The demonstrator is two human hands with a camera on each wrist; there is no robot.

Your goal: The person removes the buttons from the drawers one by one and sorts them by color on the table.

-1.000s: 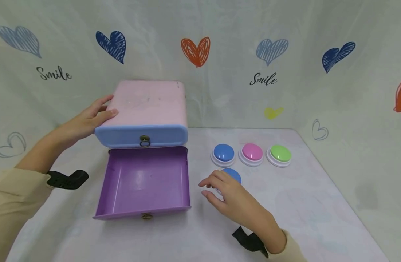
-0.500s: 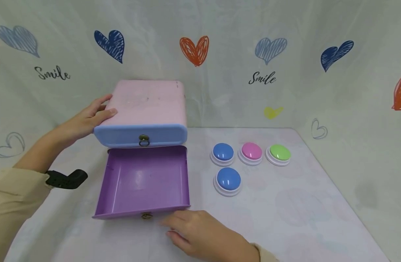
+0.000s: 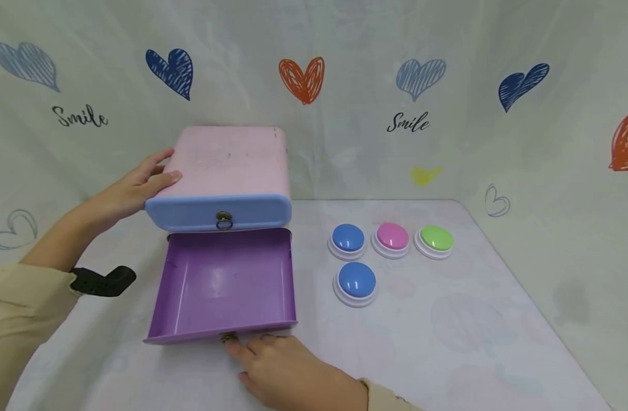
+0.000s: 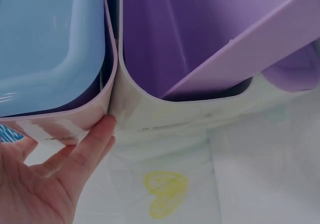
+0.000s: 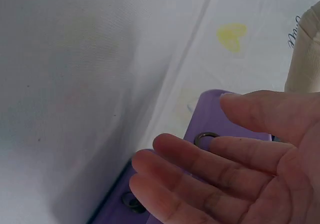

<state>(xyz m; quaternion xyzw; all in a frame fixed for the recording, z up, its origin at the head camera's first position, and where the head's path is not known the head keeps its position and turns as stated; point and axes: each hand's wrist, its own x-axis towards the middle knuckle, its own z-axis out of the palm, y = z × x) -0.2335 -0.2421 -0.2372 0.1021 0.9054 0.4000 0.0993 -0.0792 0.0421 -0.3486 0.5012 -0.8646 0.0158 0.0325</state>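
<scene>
Right hand (image 3: 283, 365) at the metal ring pull (image 3: 227, 337) of a drawn-out purple plastic drawer (image 3: 231, 285)

The drawer juts toward the person, below a pink casing (image 3: 226, 162) with one blue drawer front (image 3: 201, 212) and its own ring. The right wrist view shows two purple panels, each with a ring. The right hand's fingers are extended and loose, index fingertip at the ring; whether it hooks through, I cannot tell. The left hand (image 3: 129, 191) rests on the casing's left side, fingers extended against it.

Four round push-buttons on white bases stand right of the drawer: two blue, one pink (image 3: 393, 236), one green (image 3: 437, 237). One blue button (image 3: 348, 238), the pink and the green form a back row; the other blue button (image 3: 357, 279) sits just in front of its twin.

A strip of white table (image 3: 314, 285) separates the drawer's right wall from the buttons. More table stretches from the buttons to its slanting right edge; its far edge meets a pale backdrop (image 3: 344, 154) with hearts and two "Smile" prints.
</scene>
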